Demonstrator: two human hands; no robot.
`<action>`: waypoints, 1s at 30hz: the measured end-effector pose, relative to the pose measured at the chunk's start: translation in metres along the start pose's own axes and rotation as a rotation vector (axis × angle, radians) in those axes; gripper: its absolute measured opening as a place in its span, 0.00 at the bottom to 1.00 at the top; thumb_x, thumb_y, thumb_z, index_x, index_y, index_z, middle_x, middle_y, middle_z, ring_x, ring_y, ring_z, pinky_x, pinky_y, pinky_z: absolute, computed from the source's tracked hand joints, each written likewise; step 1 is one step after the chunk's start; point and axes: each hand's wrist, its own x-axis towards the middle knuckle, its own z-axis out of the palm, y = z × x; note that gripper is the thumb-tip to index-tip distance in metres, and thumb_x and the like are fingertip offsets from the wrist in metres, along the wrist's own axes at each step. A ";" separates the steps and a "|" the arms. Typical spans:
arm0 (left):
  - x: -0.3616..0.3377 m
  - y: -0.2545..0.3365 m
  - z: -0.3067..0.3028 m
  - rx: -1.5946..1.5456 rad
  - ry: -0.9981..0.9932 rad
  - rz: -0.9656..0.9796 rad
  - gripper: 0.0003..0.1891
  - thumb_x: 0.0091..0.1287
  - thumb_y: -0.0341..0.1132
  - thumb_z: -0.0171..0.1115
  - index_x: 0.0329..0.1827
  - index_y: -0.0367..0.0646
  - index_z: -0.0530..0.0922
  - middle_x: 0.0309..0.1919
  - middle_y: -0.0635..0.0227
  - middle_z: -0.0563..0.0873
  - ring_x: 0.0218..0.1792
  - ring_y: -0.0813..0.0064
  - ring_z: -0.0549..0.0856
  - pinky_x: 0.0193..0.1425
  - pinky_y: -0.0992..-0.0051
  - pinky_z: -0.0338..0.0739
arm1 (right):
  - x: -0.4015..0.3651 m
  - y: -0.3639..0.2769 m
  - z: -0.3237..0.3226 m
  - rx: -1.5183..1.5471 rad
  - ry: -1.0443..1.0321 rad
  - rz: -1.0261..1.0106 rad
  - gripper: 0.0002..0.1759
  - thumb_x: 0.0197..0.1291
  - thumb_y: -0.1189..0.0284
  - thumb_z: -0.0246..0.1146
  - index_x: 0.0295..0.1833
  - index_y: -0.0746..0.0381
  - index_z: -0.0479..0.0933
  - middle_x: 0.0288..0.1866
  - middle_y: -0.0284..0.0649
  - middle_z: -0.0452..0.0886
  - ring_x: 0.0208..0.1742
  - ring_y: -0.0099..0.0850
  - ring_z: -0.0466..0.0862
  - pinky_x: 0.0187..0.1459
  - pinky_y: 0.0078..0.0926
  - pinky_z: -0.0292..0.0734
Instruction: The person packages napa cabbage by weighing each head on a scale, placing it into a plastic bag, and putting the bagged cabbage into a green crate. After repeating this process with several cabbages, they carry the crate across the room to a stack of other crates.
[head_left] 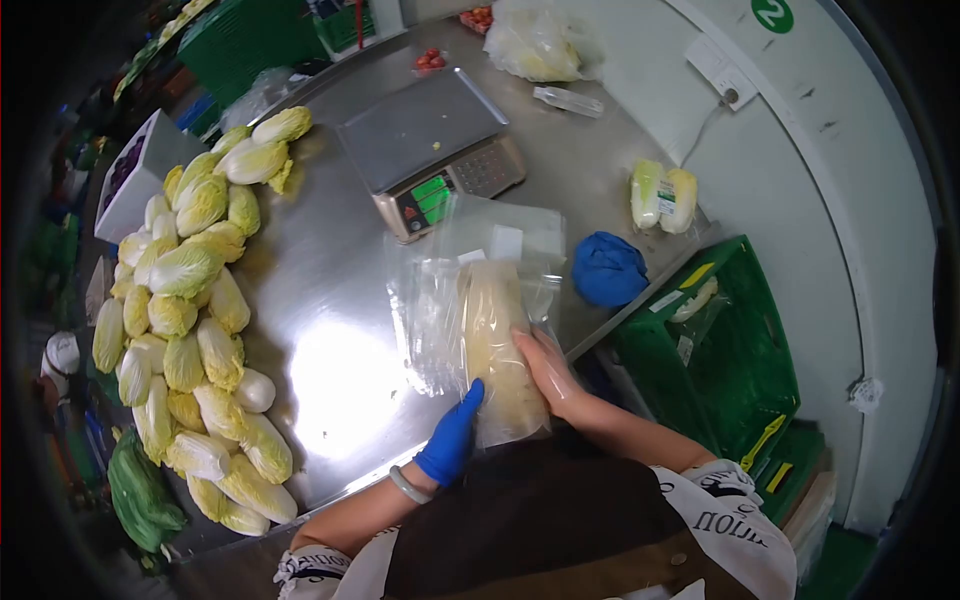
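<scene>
A long, thick, pale vegetable [495, 335] lies in a clear plastic bag [512, 432] close to my apron. My left hand [452, 435], in a blue glove, grips the lower left side of it, with the thumb up along the bag. From the right, my bare right hand [547, 368] presses its fingers against the bagged vegetable, so both hands hold it between them. Flat clear bags [425, 330] are spread on the steel table [330, 290] beneath and beside it. Just beyond the bags stands a weighing scale [430, 150] with a lit green display.
Many napa cabbages [190, 270] are heaped along the left. A crumpled blue bundle [610, 270] and a wrapped pack of cabbages [663, 197] lie at the right, above a green crate [715, 350]. A clear bag of produce [540, 45] sits at the back against the wall.
</scene>
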 end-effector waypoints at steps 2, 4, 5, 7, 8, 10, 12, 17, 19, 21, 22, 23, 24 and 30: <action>-0.009 0.000 -0.024 0.089 0.056 -0.019 0.26 0.73 0.46 0.52 0.68 0.39 0.66 0.58 0.58 0.78 0.56 0.65 0.80 0.60 0.66 0.75 | -0.012 0.018 0.001 -0.270 -0.046 -0.233 0.36 0.66 0.51 0.55 0.68 0.69 0.62 0.65 0.53 0.69 0.67 0.42 0.69 0.66 0.33 0.62; -0.009 0.003 -0.055 0.259 0.072 0.041 0.22 0.73 0.40 0.52 0.65 0.35 0.69 0.56 0.57 0.80 0.53 0.67 0.82 0.57 0.68 0.78 | -0.038 -0.010 0.007 -0.380 -0.204 -0.251 0.35 0.67 0.55 0.57 0.69 0.69 0.61 0.70 0.54 0.64 0.73 0.45 0.62 0.71 0.35 0.56; -0.011 0.009 -0.060 0.355 0.053 0.088 0.21 0.73 0.37 0.52 0.63 0.34 0.70 0.54 0.56 0.81 0.52 0.68 0.83 0.56 0.69 0.79 | -0.047 -0.021 0.011 -0.460 -0.257 -0.313 0.35 0.66 0.57 0.58 0.69 0.70 0.60 0.70 0.54 0.64 0.73 0.44 0.61 0.71 0.35 0.56; -0.025 0.025 -0.053 0.504 0.040 0.099 0.16 0.73 0.32 0.47 0.57 0.30 0.74 0.46 0.57 0.85 0.45 0.71 0.85 0.51 0.72 0.82 | -0.057 -0.034 0.017 -0.611 -0.344 -0.444 0.35 0.65 0.59 0.60 0.69 0.71 0.60 0.70 0.54 0.63 0.74 0.43 0.60 0.72 0.34 0.54; -0.029 0.028 -0.054 0.569 0.022 0.108 0.16 0.74 0.31 0.46 0.57 0.30 0.75 0.45 0.57 0.85 0.44 0.71 0.85 0.50 0.72 0.82 | -0.062 -0.038 0.024 -0.769 -0.309 -0.615 0.31 0.63 0.61 0.62 0.64 0.69 0.65 0.66 0.53 0.67 0.72 0.43 0.63 0.71 0.36 0.55; -0.034 0.025 -0.058 0.518 0.012 0.122 0.16 0.75 0.32 0.45 0.55 0.29 0.75 0.43 0.57 0.85 0.44 0.69 0.86 0.50 0.71 0.82 | -0.074 -0.042 0.039 -1.078 -0.219 -0.950 0.21 0.59 0.64 0.64 0.53 0.66 0.74 0.58 0.50 0.73 0.66 0.43 0.70 0.70 0.40 0.59; -0.029 0.016 -0.070 0.284 0.026 0.144 0.17 0.75 0.34 0.45 0.54 0.28 0.75 0.42 0.55 0.85 0.44 0.67 0.86 0.51 0.69 0.82 | -0.073 -0.039 0.044 -1.246 -0.252 -1.092 0.13 0.55 0.67 0.65 0.42 0.64 0.78 0.49 0.46 0.77 0.59 0.43 0.75 0.68 0.44 0.62; -0.020 0.021 -0.080 0.005 -0.047 0.200 0.17 0.77 0.37 0.45 0.51 0.30 0.76 0.40 0.51 0.86 0.42 0.63 0.86 0.47 0.69 0.82 | -0.105 -0.130 0.027 -1.091 0.171 -1.528 0.02 0.53 0.73 0.61 0.30 0.60 0.77 0.33 0.39 0.78 0.43 0.40 0.79 0.59 0.50 0.68; -0.031 0.028 -0.077 1.211 0.011 0.644 0.11 0.74 0.30 0.50 0.50 0.31 0.76 0.38 0.55 0.86 0.38 0.70 0.87 0.43 0.74 0.83 | -0.121 -0.154 0.005 -0.538 0.501 -1.617 0.06 0.60 0.75 0.56 0.31 0.64 0.75 0.35 0.42 0.78 0.39 0.41 0.80 0.55 0.49 0.73; -0.027 0.026 -0.081 0.731 -0.053 0.487 0.08 0.70 0.23 0.55 0.48 0.31 0.76 0.36 0.59 0.86 0.34 0.74 0.87 0.40 0.78 0.83 | -0.131 -0.168 -0.008 -0.428 0.645 -1.722 0.07 0.62 0.75 0.55 0.33 0.65 0.75 0.38 0.41 0.79 0.39 0.40 0.80 0.54 0.46 0.74; -0.027 0.027 -0.081 0.556 -0.074 0.423 0.08 0.69 0.23 0.55 0.48 0.31 0.77 0.37 0.59 0.86 0.34 0.74 0.87 0.40 0.77 0.83 | -0.132 -0.168 -0.014 -0.540 0.653 -1.757 0.06 0.62 0.75 0.55 0.33 0.65 0.76 0.39 0.40 0.79 0.41 0.40 0.81 0.54 0.44 0.74; -0.028 0.027 -0.082 0.378 -0.091 0.359 0.08 0.68 0.22 0.56 0.48 0.32 0.77 0.37 0.59 0.86 0.35 0.74 0.87 0.40 0.77 0.83 | -0.131 -0.164 -0.025 -1.061 0.646 -1.646 0.05 0.60 0.76 0.56 0.34 0.65 0.76 0.41 0.40 0.80 0.43 0.40 0.81 0.54 0.43 0.74; -0.023 0.021 -0.092 0.946 -0.061 0.636 0.07 0.70 0.24 0.55 0.48 0.31 0.77 0.38 0.58 0.86 0.35 0.74 0.87 0.39 0.78 0.83 | -0.099 -0.143 -0.031 -1.145 0.477 -1.701 0.04 0.57 0.75 0.59 0.36 0.65 0.77 0.42 0.40 0.80 0.47 0.42 0.81 0.55 0.41 0.74; -0.029 0.020 -0.079 0.564 -0.031 0.565 0.13 0.75 0.32 0.49 0.50 0.29 0.76 0.40 0.56 0.86 0.37 0.70 0.87 0.41 0.76 0.83 | 0.006 -0.034 -0.015 -0.961 -0.283 -0.947 0.14 0.45 0.77 0.70 0.41 0.63 0.80 0.46 0.36 0.82 0.52 0.37 0.79 0.54 0.35 0.73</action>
